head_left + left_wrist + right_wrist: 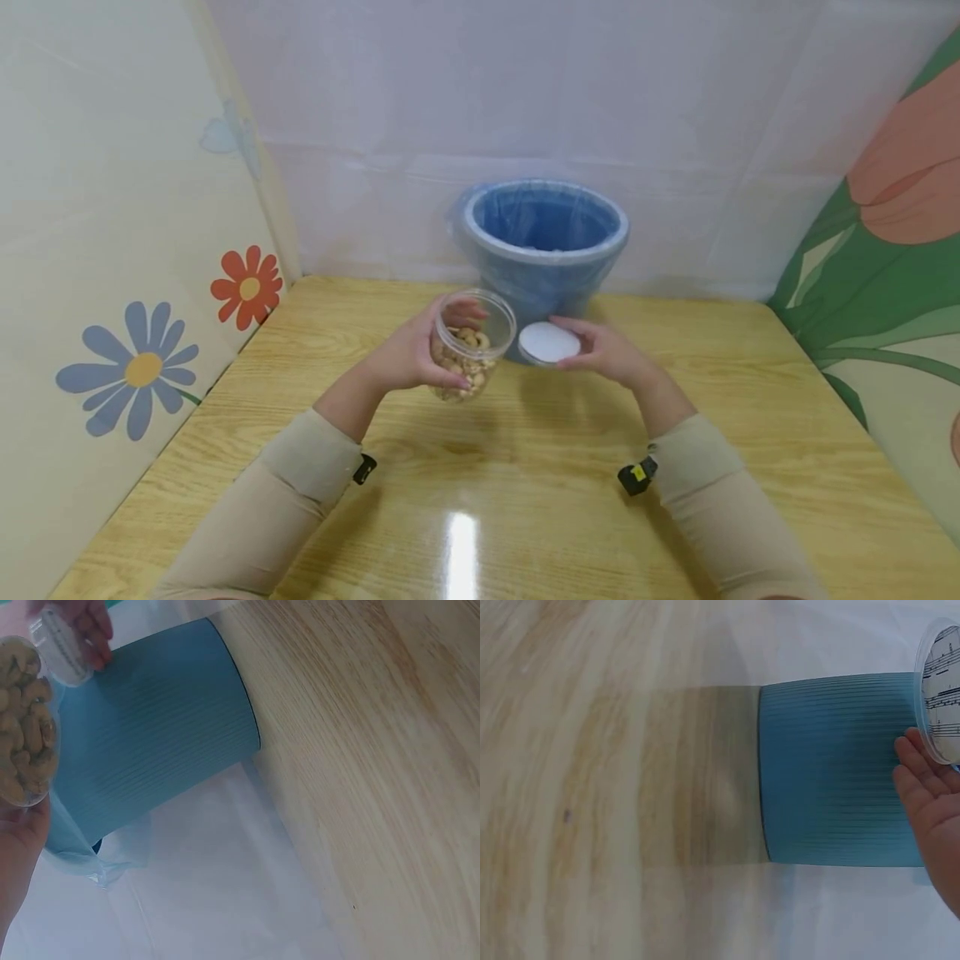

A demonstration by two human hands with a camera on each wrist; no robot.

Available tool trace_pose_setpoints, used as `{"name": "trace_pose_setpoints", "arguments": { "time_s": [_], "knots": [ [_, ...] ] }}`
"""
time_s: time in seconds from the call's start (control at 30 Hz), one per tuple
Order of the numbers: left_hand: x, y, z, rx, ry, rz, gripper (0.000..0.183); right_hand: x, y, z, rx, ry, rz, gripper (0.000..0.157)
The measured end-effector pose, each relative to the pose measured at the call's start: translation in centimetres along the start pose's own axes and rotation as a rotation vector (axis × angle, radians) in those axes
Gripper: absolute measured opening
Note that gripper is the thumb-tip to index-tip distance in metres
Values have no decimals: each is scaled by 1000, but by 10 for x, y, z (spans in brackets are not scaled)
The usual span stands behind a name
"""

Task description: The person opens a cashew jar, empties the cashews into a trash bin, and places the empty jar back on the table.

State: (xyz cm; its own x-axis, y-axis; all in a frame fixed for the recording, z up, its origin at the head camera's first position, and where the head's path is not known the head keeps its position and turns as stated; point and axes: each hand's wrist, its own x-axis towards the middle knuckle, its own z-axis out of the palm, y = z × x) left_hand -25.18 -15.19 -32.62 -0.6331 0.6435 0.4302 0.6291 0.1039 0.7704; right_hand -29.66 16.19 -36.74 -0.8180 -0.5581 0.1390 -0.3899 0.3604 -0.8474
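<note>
In the head view my left hand (pixel 411 350) grips a clear plastic jar (pixel 472 346) of cashew nuts (pixel 467 367), its open mouth tilted up toward the camera. The left wrist view shows the cashews (pixel 26 724) through the jar's wall. My right hand (pixel 611 354) pinches a round lid (pixel 549 342) by its edge, just right of the jar. One face of the lid looks white from the head; in the right wrist view the lid (pixel 941 697) shows black music-score lines. Both hands are raised above the table in front of the bin.
A blue ribbed bin (pixel 543 275) with a clear plastic liner over its rim stands at the back of the wood-grain table (pixel 570 508), against a white sheet (pixel 675 125). Flower-printed panels (pixel 142 367) flank the table on both sides.
</note>
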Motion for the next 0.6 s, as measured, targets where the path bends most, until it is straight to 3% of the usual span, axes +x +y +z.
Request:
{"name": "trace_pose_setpoints", "arguments": {
  "time_s": [0.33,0.6],
  "knots": [
    [0,-2,1,-2,10,-4,100,1,16,10,-110,-87,68,79],
    [2,25,3,-10,5,-25,94,2,23,17,-169,-120,65,77]
  ]
}}
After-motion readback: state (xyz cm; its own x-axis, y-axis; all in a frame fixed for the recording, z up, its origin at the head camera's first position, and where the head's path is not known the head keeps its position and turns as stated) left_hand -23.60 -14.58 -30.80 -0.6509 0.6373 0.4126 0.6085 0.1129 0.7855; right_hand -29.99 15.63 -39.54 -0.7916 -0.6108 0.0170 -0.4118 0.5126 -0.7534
